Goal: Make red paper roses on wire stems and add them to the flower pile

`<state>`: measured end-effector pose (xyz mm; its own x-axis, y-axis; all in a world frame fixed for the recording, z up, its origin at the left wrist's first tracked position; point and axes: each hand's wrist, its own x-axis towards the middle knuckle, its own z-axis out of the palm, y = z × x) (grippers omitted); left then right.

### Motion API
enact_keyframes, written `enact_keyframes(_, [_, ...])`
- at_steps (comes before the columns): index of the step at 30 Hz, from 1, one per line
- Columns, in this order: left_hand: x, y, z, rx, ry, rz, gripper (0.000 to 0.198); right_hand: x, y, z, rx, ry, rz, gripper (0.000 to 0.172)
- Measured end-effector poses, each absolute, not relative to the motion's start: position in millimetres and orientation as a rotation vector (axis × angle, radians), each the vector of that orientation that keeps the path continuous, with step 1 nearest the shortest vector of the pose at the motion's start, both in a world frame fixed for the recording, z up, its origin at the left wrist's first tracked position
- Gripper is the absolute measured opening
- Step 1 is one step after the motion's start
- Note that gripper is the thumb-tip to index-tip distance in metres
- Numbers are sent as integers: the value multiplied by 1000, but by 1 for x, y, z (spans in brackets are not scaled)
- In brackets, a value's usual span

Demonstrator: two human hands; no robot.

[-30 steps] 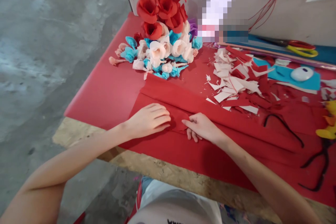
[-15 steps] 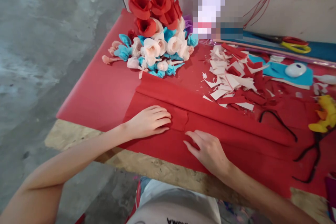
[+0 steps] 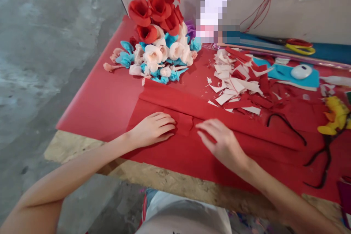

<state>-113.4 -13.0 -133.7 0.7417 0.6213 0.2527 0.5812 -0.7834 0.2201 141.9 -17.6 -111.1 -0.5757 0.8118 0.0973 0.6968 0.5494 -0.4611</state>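
Note:
A large red crepe sheet [image 3: 170, 157] with a folded upper edge lies along the table's front. On it is a small red piece [image 3: 184, 123] with a wavy right edge. My left hand [image 3: 153, 129] lies flat on that piece's left part, fingers stretched out and pointing right; the palm hides part of it. Just right of the piece, my right hand [image 3: 222, 142] hovers over the sheet, fingers apart and slightly curled, holding nothing. The right fingertips are a little blurred.
Red, white and blue paper flowers [image 3: 153, 53] are heaped at the back left. Paper scraps [image 3: 236, 80] lie behind the sheet. Scissors [image 3: 300, 46], a white oval object [image 3: 301, 71], black-handled pliers [image 3: 326, 150] and a yellow item [image 3: 333, 115] are to the right.
My right hand has lifted slightly and moved up beside the small piece's right edge. My left hand stays flat in place. The whole view has shifted a little.

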Motion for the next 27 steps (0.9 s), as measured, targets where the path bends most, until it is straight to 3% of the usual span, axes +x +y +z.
enact_keyframes(4, [-111,-15,-132,2819,986,469,15,141,31,-114,-1359,-2488,443,37])
enact_keyframes(12, [-101,-11,-125,2863,1038,262,22,128,73,-125,-1410,-2594,525,40])
enact_keyframes(18, [-97,-9,-122,2897,1003,132,34,124,81,-120,-1415,-2593,678,19])
enact_keyframes(27, [-98,-10,-124,2896,982,153,35,128,83,-91,-1267,-2510,849,14])
